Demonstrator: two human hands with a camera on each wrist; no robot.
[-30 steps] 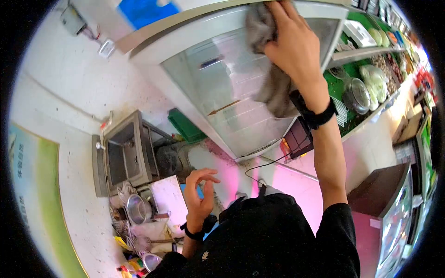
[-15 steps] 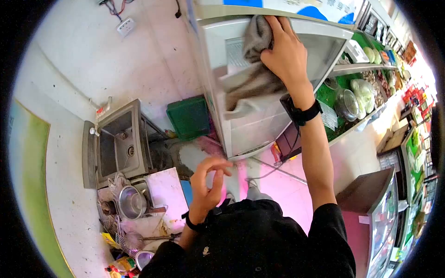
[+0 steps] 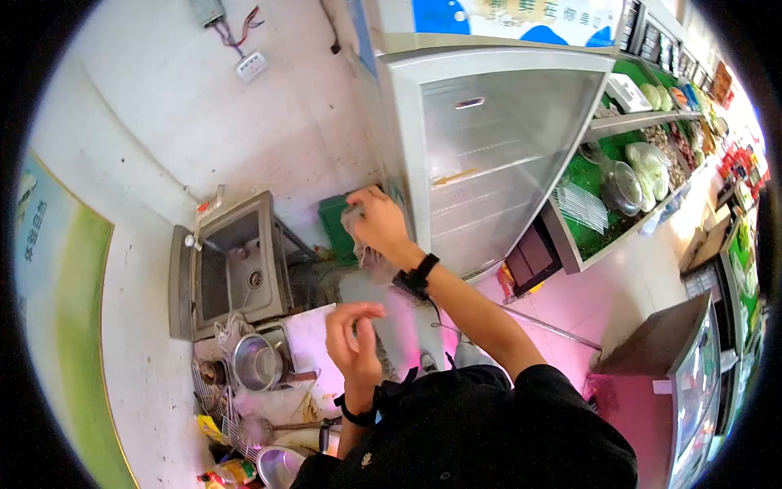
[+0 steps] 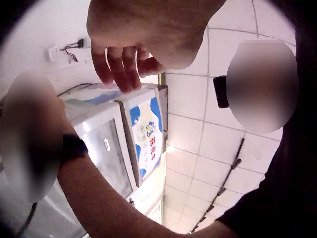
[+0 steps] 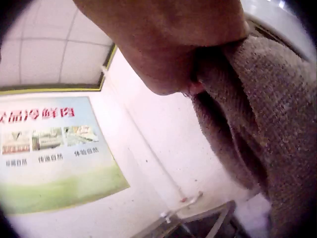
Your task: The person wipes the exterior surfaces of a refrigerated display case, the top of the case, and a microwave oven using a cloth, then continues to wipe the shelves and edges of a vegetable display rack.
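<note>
My right hand (image 3: 381, 226) grips a grey-brown cloth (image 3: 371, 262) in front of my body, left of the tall fridge. Close up in the right wrist view, the cloth (image 5: 277, 119) hangs in thick folds from the fingers. The fridge's glass door (image 3: 497, 155) stands upright, with shelves showing behind the pane. My left hand (image 3: 354, 342) hovers low near a white-topped table, its fingers loosely bent around nothing. In the left wrist view the same hand (image 4: 143, 39) has its fingers hanging down, with the fridge behind them.
A metal sink (image 3: 236, 261) stands against the left wall, with a green crate (image 3: 336, 224) beside it. Below it, a steel pot (image 3: 257, 362) and other cookware crowd the table. On the right, a green-lined shelf (image 3: 582, 191) holds vegetables. A cable runs near my feet.
My right hand has come off the upper fridge door with the cloth, moving down and left beside the fridge. The left hand stays nearly where it was.
</note>
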